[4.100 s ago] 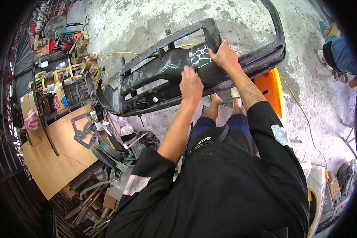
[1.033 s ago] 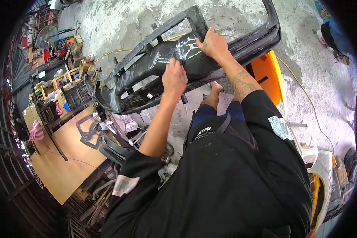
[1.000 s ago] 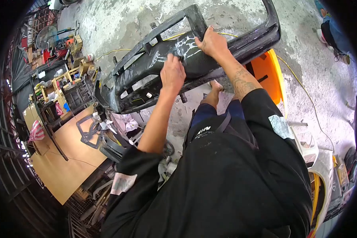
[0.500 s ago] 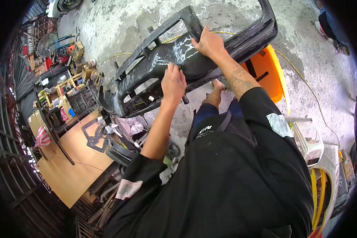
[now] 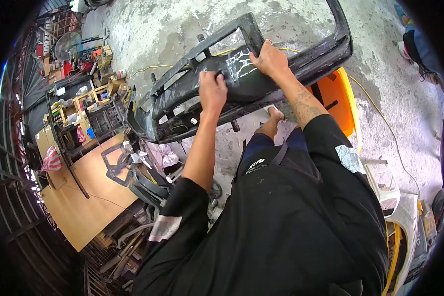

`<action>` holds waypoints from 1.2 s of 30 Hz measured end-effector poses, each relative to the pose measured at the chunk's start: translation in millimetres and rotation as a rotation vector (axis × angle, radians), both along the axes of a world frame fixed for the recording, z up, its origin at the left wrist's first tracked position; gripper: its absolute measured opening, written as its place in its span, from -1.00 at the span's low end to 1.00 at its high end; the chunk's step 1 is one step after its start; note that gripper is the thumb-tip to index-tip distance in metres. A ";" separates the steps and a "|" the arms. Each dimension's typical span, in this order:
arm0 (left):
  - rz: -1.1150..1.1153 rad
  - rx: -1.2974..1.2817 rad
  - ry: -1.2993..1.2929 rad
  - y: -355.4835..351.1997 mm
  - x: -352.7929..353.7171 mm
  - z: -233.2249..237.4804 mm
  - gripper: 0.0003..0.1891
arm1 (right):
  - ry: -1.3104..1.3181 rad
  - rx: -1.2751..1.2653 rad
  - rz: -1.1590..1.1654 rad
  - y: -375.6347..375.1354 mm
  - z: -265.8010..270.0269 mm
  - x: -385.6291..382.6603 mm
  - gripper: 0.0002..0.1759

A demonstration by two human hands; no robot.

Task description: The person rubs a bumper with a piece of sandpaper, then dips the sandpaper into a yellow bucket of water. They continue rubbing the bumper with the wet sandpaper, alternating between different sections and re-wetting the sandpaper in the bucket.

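Note:
A black car bumper (image 5: 246, 91) lies tilted across the area before me, with a woven pattern showing on its surface. Chalky white streaks (image 5: 241, 65) mark its middle. My left hand (image 5: 213, 93) presses on the bumper left of these streaks, its fingers curled. A bit of something dark shows at its fingertips, too hidden to name. Around the upright strut near the bumper's middle, my right hand (image 5: 271, 60) is closed, thumb on the near side.
An orange-yellow tub (image 5: 344, 106) stands behind the bumper's right part. A yellow cord (image 5: 375, 98) runs over the concrete floor. At left are a wooden board (image 5: 91, 192) and cluttered shelves. White body panels (image 5: 402, 217) stand at right. Another person's leg (image 5: 422, 52) shows top right.
My left hand has slid left and up along the bumper. White streaks near it have faded or gone, while those by my right hand stay. My right hand keeps its hold; the view has shifted slightly.

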State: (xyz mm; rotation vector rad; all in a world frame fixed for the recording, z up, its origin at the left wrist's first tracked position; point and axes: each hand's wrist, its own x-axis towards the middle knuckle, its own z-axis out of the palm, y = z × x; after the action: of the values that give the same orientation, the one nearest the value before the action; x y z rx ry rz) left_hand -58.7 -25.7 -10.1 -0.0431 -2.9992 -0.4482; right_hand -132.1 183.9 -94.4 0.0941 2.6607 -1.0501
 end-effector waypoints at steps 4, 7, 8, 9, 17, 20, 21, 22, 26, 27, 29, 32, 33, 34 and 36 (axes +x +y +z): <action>0.138 0.192 0.046 -56.6 10.3 38.6 -0.76 | -0.021 0.030 0.012 -3.1 1.5 1.9 0.01; 0.126 0.244 0.022 -78.7 24.4 54.7 -0.73 | -0.063 0.055 0.007 -3.6 5.1 0.4 -0.02; 0.125 0.255 0.019 -85.3 28.4 55.6 -0.73 | -0.067 0.066 0.006 -5.0 3.7 0.6 -0.02; 0.142 0.276 0.028 -92.9 32.2 54.2 -0.73 | -0.075 0.057 0.010 -5.3 3.9 0.8 0.00; 0.294 0.595 -0.059 -171.6 17.4 26.7 -0.70 | 0.668 0.094 -0.136 -19.2 37.9 51.7 -0.41; 0.344 0.680 -0.065 -203.0 5.6 5.2 -0.67 | 0.108 -0.290 -0.142 -50.0 61.2 96.2 -0.45; 0.368 0.764 -0.101 -203.9 1.9 5.6 -0.67 | 0.033 -0.284 -0.117 -60.3 56.3 108.7 -0.46; 0.392 0.847 -0.136 -204.3 -1.1 6.1 -0.67 | -0.043 -0.279 -0.094 -70.3 56.0 116.9 -0.45; 0.391 1.016 -0.143 -219.2 -6.9 -10.8 -0.66 | -0.104 -0.006 -0.009 -97.1 53.5 129.2 -0.29; 0.389 1.042 -0.148 -220.9 -7.3 -10.7 -0.66 | -0.108 0.008 -0.014 -101.2 55.3 128.9 -0.29; 0.374 1.050 -0.162 -221.8 -7.7 -10.2 -0.65 | -0.099 0.053 -0.006 -106.8 58.8 128.3 -0.24; 0.342 1.059 -0.165 -221.7 -8.5 -8.1 -0.62 | -0.081 0.084 0.000 -111.3 57.2 133.5 -0.20; 0.342 1.051 -0.175 -222.3 -8.8 -8.3 -0.61 | -0.081 0.088 -0.006 -112.4 58.9 133.4 -0.20; 0.341 1.043 -0.187 -222.4 -8.7 -8.5 -0.61 | -0.106 0.084 -0.005 -113.6 61.3 133.8 -0.19; 0.326 1.047 -0.193 -223.7 -8.5 -9.0 -0.61 | -0.130 0.082 -0.005 -118.1 64.3 135.3 -0.19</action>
State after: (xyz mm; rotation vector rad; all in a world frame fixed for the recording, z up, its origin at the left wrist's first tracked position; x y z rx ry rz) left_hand -67.2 -249.3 -19.1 0.5751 -2.4483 -1.9312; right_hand 3.2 65.8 -30.2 0.1792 2.5871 -0.9039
